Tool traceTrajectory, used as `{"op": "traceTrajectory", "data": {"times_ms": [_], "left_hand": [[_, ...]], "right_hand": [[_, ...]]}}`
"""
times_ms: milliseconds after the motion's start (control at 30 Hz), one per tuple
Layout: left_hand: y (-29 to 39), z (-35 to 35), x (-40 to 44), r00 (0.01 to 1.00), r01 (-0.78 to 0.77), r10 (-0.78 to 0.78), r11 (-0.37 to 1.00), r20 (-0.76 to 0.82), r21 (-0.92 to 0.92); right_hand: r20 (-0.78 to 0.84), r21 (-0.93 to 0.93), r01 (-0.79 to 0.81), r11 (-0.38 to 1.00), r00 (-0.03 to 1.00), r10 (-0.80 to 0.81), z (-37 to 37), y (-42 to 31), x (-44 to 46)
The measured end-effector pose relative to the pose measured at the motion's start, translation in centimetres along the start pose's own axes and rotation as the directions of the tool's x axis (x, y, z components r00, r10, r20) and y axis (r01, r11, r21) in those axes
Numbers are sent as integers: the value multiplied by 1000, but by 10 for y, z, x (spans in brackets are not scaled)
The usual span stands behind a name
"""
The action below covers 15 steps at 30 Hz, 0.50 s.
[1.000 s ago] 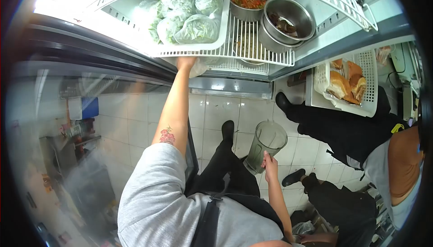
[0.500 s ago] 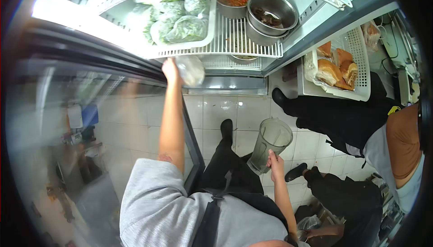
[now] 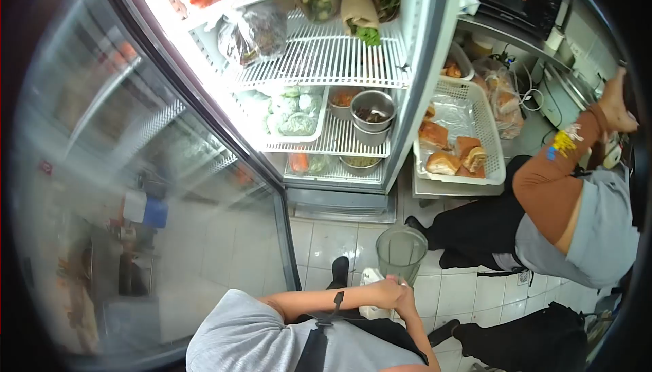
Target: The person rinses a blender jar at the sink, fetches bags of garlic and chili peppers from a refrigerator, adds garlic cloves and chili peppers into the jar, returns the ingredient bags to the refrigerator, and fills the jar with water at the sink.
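Note:
A clear, greyish blender jar (image 3: 401, 253) is upright in front of my body, its wide mouth facing up. My right hand (image 3: 405, 296) is closed at its near side, where the handle is. My left hand (image 3: 387, 292) reaches across my waist and meets my right hand beside the jar. Its fingers are closed, partly hidden, around a whitish plastic bag (image 3: 373, 299) that hangs just left of the jar. What the bag contains cannot be made out.
The open fridge (image 3: 339, 206) ahead holds bagged greens (image 3: 293, 114), steel pots (image 3: 372, 110) and wrapped vegetables. Its glass door (image 3: 224, 236) stands open on my left. To the right are a basket of meat pieces (image 3: 499, 161), a co-worker (image 3: 584, 216) and another person's dark-clad legs (image 3: 523, 335).
My left hand has come back from the fridge's lower shelf with the plastic bag and now meets my right hand at the blender jar. The view has tilted up, showing more fridge shelves.

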State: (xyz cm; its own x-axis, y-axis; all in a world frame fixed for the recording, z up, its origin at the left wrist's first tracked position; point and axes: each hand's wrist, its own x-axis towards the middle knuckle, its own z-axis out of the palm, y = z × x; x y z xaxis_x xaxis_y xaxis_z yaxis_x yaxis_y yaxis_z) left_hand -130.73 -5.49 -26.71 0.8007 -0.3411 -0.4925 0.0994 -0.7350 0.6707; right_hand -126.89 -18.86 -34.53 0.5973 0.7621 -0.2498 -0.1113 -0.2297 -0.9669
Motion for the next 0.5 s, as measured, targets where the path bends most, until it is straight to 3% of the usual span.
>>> {"op": "traceTrajectory", "data": {"times_ms": [33, 100, 167, 200, 233, 267, 300, 333, 367, 400, 433, 467, 500], "left_hand": [[14, -1, -2, 993, -89, 84, 994, -77, -59], [34, -19, -9, 934, -295, 259, 947, -244, -125], [105, -131, -60, 867, -468, 386, 847, -314, -251], [138, -195, -97, 736, -545, 446, 836, -509, -55], [161, -249, -133, 637, -406, 392, 902, -664, 143], [162, -295, -153, 359, -301, 399, 905, -844, 300], [148, -350, -165, 102, -39, 260, 966, -960, 257], [143, -423, -185, -31, -190, 151, 970, -988, 154], [146, -473, -206, -253, 249, 409, 903, -877, 349], [115, -535, -214, -375, 709, 561, 686, -738, 161], [82, -588, -222, -352, 798, 380, 599, -855, -63], [73, -618, -231, -107, 821, 78, 570, -991, -44], [56, -644, -231, 63, 888, -54, 458, -997, 31]], "right_hand": [[12, -277, 38, 960, 999, -36, -14, 12, -14], [-217, -286, -19, 958, 975, -46, -17, 17, -40], [-399, -351, -144, 925, 917, -8, -23, 23, -54], [-467, -414, -245, 876, 884, 27, -26, 27, -57], [-493, -433, -281, 857, 869, 36, -36, 34, -63], [-522, -448, -320, 835, 852, 46, -51, 43, -70], [-557, -330, -390, 860, 816, 157, -68, 54, -78], [-580, -200, -458, 866, 768, 271, -84, 64, -83], [-664, -174, -517, 838, 690, 287, -96, 63, -94], [-736, -141, -578, 804, 604, 305, -108, 63, -107], [-732, -88, -582, 808, 588, 344, -123, 64, -115], [-735, -7, -587, 809, 552, 394, -141, 79, -127], [-849, 104, -456, 884, 422, 318, -151, 117, -139]]}}
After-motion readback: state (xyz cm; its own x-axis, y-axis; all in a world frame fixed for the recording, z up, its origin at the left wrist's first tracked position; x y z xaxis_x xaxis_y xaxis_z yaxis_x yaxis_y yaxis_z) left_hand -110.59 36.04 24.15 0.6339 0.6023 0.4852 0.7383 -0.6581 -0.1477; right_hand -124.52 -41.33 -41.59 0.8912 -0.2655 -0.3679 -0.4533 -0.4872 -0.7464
